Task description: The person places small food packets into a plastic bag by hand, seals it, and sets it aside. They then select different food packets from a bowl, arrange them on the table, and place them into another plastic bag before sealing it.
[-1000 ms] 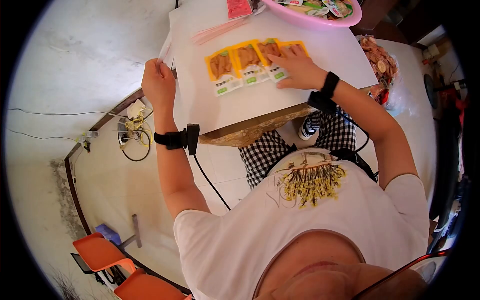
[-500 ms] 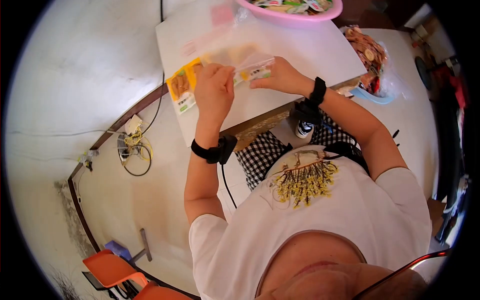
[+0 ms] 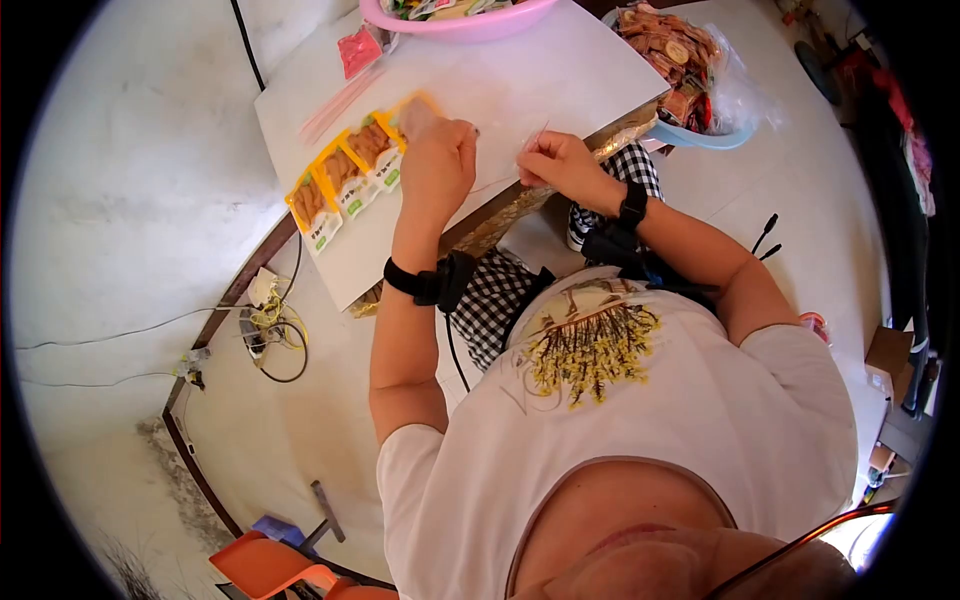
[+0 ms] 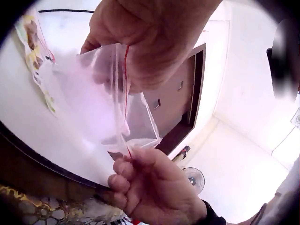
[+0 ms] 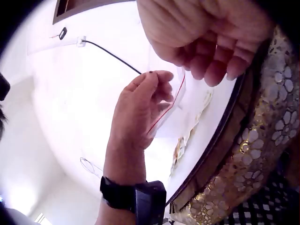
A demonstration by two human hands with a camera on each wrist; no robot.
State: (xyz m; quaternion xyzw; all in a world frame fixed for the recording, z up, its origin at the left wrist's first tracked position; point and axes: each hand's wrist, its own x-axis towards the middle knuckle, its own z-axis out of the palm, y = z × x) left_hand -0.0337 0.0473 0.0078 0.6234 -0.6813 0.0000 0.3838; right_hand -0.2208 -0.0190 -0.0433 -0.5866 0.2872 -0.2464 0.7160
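Between my two hands stretches a clear zip bag (image 4: 98, 98) with a red line along its mouth. My left hand (image 3: 437, 165) pinches one end of that mouth, above the right end of the packet row. Fingers curled, my right hand (image 3: 570, 170) grips the other end near the table's front edge. The bag's mouth gapes in the left wrist view. Several yellow-and-white snack packets (image 3: 343, 172) lie overlapping in a row on the white table (image 3: 500, 90), left of my hands. The left hand partly covers the last packet.
Pink strips (image 3: 338, 105) and a pink packet (image 3: 358, 50) lie behind the row. A pink basin (image 3: 470, 25) of packets stands at the back. Beyond the table's right edge, a blue basin (image 3: 715, 138) holds a bag of brownish packets (image 3: 672, 50).
My left hand has come from the table's left edge over to the row's right end. The right hand has left the packets, and both hands now hold the bag's mouth. The head view has turned.
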